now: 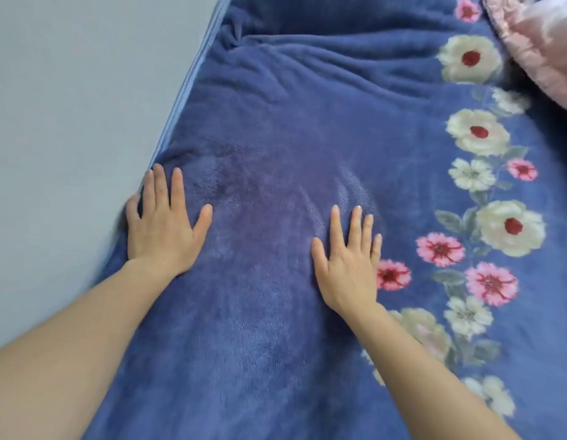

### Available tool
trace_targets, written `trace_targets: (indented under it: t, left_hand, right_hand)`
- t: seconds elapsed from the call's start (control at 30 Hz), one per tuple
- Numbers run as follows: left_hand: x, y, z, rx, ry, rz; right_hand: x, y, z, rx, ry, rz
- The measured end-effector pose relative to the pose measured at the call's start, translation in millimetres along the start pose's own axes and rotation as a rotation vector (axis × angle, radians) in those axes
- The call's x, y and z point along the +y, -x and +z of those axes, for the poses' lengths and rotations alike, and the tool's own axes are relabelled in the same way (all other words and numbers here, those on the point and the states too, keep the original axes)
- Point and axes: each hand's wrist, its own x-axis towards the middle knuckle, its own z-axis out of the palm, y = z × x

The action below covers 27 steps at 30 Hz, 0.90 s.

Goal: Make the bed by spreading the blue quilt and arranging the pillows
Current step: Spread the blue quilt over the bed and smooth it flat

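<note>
A fluffy blue quilt (291, 128) with a band of white and pink flowers down its right side covers the bed. My left hand (163, 223) lies flat on it, fingers spread, at the quilt's left edge beside the wall. My right hand (349, 262) rests palm down near the middle, just left of the flower band. Both hands hold nothing. Folds and wrinkles run across the far part of the quilt. A pink pillow (542, 42) lies at the top right corner, partly cut off by the frame.
A plain pale grey wall (69, 106) runs along the bed's left side, tight against the light blue trimmed quilt edge (187, 87).
</note>
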Motion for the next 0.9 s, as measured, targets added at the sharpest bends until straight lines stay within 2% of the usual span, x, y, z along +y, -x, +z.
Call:
trace_targets:
  t: [0.13, 0.23, 0.3, 0.37, 0.43, 0.53, 0.6, 0.67, 0.77, 0.9]
  left_hand:
    - [-31.9, 20.7, -0.1, 0.061, 0.009, 0.106]
    - [-29.4, 56.5, -0.6, 0.071, 0.048, 0.005]
    - [-19.4, 98.6, -2.2, 0.043, 0.096, -0.061]
    - [-9.2, 152.9, 2.7, 0.001, 0.117, -0.012]
    - [-4.1, 201.9, 10.0, -0.045, 0.131, -0.012]
    - [7.9, 246.2, 13.8, -0.067, 0.236, -0.267]
    - [33.0, 272.4, 8.9, -0.092, 0.326, -0.362]
    - [70.5, 309.7, 6.7, -0.095, 0.377, -0.274]
    - [132.6, 382.0, 10.8, -0.095, 0.453, -0.041]
    - [209.5, 499.3, 22.9, -0.115, 0.479, 0.262]
  right_hand:
    - [-41.0, 42.8, 20.2, -0.125, 0.08, -0.363]
    - [-39.8, 81.6, 16.8, -0.199, 0.031, -0.509]
    - [-19.1, 115.8, 16.9, -0.126, -0.012, -0.459]
    - [21.5, 157.9, 22.1, -0.046, -0.007, -0.256]
    - [70.3, 201.3, 27.4, -0.051, 0.039, -0.078]
    - [120.0, 260.0, 21.2, -0.065, 0.084, -0.083]
    - [140.5, 293.9, 7.6, 0.05, 0.058, -0.163]
    - [163.8, 325.2, -7.8, 0.201, 0.006, -0.192]
    - [217.2, 366.9, -20.1, 0.328, -0.023, -0.089]
    - [313.4, 434.0, -10.9, 0.256, 0.032, 0.032]
